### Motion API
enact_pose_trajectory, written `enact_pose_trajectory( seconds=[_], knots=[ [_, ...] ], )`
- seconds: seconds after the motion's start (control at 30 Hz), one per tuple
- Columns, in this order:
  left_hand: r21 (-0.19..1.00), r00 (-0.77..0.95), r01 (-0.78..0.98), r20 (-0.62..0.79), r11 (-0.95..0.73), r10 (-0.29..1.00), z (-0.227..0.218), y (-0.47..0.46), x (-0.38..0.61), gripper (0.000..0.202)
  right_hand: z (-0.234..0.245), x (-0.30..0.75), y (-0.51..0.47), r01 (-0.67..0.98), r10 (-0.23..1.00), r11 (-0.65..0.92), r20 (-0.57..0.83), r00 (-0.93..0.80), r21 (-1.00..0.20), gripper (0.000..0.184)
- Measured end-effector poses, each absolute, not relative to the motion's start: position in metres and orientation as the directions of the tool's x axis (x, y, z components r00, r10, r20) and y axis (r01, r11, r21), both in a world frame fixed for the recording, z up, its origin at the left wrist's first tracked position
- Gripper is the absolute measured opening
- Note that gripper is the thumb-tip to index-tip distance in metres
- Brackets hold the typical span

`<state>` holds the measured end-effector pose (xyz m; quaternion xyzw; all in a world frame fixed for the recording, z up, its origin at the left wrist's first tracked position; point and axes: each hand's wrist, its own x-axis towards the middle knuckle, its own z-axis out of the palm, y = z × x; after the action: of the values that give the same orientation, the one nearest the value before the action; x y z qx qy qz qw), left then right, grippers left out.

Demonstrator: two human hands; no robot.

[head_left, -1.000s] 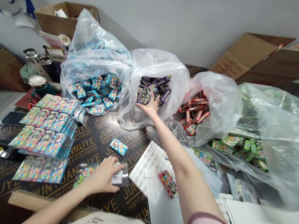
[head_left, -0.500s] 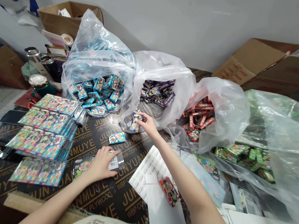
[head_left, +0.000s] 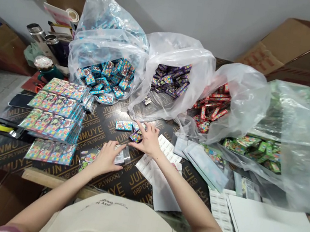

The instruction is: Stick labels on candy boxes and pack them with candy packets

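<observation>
My right hand (head_left: 148, 140) is low over the dark plywood table (head_left: 138, 180), its fingers closed on a small purple packet (head_left: 136, 136). Just left of that packet lies a small blue packet (head_left: 123, 125). My left hand (head_left: 106, 158) rests flat, fingers spread, on a clear sleeve with a printed card (head_left: 92, 157) near the table's front edge. At the back stand three clear plastic bags: one of blue packets (head_left: 104, 80), one of purple packets (head_left: 171, 81), one of red packets (head_left: 211, 107).
Stacks of colourful packed cards (head_left: 53, 119) fill the left of the table. White label sheets (head_left: 163, 151) lie under my right arm. A bag of green packets (head_left: 257, 147) sprawls at the right. Cardboard boxes (head_left: 287, 51) and metal flasks (head_left: 42, 35) stand behind.
My right hand has come back from the purple bag with a purple packet and lowered it to the table beside the blue one. My left hand stayed on the sleeve.
</observation>
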<state>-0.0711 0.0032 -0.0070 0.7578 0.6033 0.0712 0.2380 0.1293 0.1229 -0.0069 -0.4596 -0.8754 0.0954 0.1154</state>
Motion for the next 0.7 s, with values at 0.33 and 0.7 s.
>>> enact_pose_trajectory(
  seconds=[0.33, 0.7],
  knots=[
    [0.502, 0.161, 0.861, -0.116, -0.082, 0.980, -0.001, 0.003, -0.082, 0.101, 0.001, 0.121, 0.117, 0.524, 0.878, 0.226, -0.062, -0.475, -0.821, 0.095],
    [0.843, 0.159, 0.533, -0.016, -0.072, 0.987, 0.025, 0.004, -0.085, 0.115, 0.029, 0.140, 0.060, 0.262, 0.811, 0.363, 0.165, -0.561, -0.894, 0.092]
  ],
)
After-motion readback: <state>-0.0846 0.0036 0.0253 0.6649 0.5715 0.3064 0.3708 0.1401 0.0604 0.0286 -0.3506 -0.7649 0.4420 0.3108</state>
